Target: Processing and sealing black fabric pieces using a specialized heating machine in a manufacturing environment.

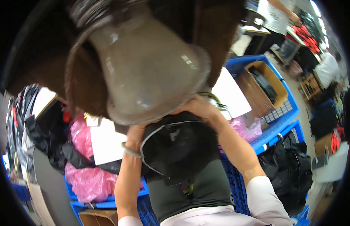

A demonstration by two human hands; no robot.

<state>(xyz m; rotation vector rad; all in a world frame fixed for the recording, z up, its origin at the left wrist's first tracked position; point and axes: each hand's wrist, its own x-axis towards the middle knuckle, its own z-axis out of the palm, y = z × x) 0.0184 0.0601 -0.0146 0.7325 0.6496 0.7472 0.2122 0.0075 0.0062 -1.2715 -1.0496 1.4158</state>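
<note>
A black fabric piece [182, 147] with pale edging, shaped like an open pouch, hangs over my lap between my forearms. At its upper right edge, my right hand [197, 108] is closed on the cloth, its fingertips partly covered. My left hand [139, 130] is at the upper left edge of the cloth, below a pale bangle on the wrist; its fingers are hidden. A large, blurred, translucent bell-shaped part [148, 67] hangs close to the camera, in front of a brown panel, and covers the area just beyond both hands.
At right stands a blue crate [291, 113] with a cardboard box [271, 81] inside; black bags [290, 165] fill another nearby. Pink plastic wrapping [90, 182] and dark cloth lie at left. White work surfaces [229, 94] flank the hanging part. Two people are farther off, upper right.
</note>
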